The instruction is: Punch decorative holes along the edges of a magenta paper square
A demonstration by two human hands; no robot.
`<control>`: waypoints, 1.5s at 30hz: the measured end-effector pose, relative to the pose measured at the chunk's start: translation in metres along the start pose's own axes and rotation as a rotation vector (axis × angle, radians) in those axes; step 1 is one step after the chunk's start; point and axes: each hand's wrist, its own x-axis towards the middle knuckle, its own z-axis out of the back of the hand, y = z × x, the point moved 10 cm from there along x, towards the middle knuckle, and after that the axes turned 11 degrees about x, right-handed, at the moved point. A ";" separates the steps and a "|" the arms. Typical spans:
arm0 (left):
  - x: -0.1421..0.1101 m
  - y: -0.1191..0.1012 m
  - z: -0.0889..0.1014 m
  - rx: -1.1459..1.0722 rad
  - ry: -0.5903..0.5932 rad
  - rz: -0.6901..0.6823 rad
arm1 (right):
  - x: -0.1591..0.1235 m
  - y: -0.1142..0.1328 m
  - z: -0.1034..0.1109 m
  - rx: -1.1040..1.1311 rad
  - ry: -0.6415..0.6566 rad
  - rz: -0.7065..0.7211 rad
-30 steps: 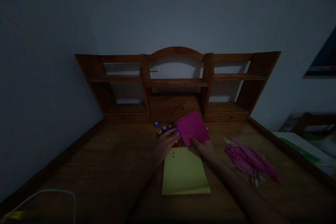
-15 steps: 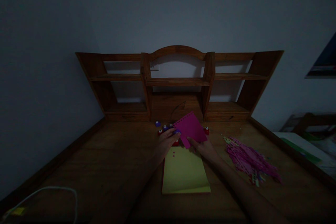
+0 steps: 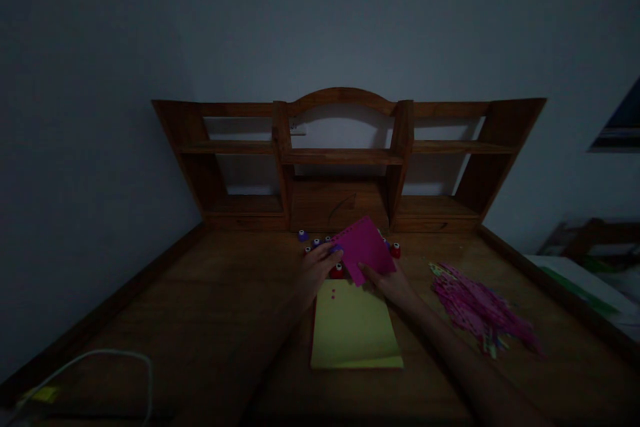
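Note:
My right hand [image 3: 389, 279] grips a magenta sheet of paper [image 3: 367, 250], its thumb on top near the lower edge. A row of punched notches runs along the sheet's upper left edge. My left hand [image 3: 317, 270] is closed on a small purple paper punch [image 3: 336, 249] at that edge, thumb on it. Under the sheet's left side stands a red punch [image 3: 337, 271]. Below the hands lies a yellow paper pad [image 3: 357, 330] with two tiny magenta cut-outs [image 3: 333, 293] on it.
More small punches stand behind my hands, among them a purple one [image 3: 303, 235] and a red one [image 3: 396, 251]. A heap of punched paper strips [image 3: 480, 303] lies at the right. A wooden shelf [image 3: 343, 157] closes off the desk's back; a white cable [image 3: 115, 352] curves at the front left.
The whole view has shifted slightly. The red punch beneath the sheet shows more now. Both hands keep their hold on the punch and the sheet.

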 end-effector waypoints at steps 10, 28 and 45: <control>-0.001 -0.003 -0.002 0.027 0.049 -0.039 | -0.001 -0.008 -0.008 -0.014 0.078 -0.035; -0.005 -0.006 0.000 0.078 0.049 -0.015 | -0.002 0.001 -0.010 0.042 0.059 0.005; 0.001 0.000 0.015 0.137 -0.045 -0.072 | -0.005 -0.001 -0.016 0.020 0.110 -0.042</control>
